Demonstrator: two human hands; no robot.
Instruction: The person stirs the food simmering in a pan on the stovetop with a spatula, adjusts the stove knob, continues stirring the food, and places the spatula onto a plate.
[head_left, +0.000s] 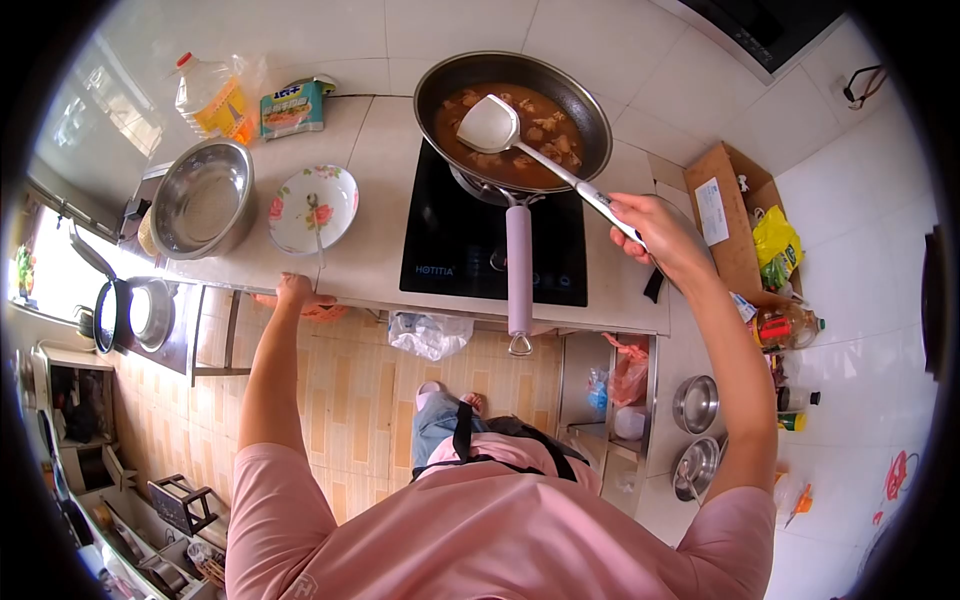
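A wok [458, 75] with brown broth and chunks of food stands on the black induction cooktop [460, 240], its pink handle [519, 265] pointing toward me. My right hand [660, 232] is closed around the handle of a metal spatula [490, 124], whose blade is over the broth. At the counter's front edge, below the floral plate, rests my left hand [303, 291]; its fingers are partly visible, and the thumb side extends along the edge. The floral plate [287, 217] has a spoon [315, 225] lying in it.
Left on the counter are a steel bowl [203, 198], an oil bottle [215, 97] and a green packet [292, 108]. To the right stand a cardboard box [712, 205], a bottle [787, 326] and steel bowls [696, 403]. A plastic bag [430, 335] hangs below the counter.
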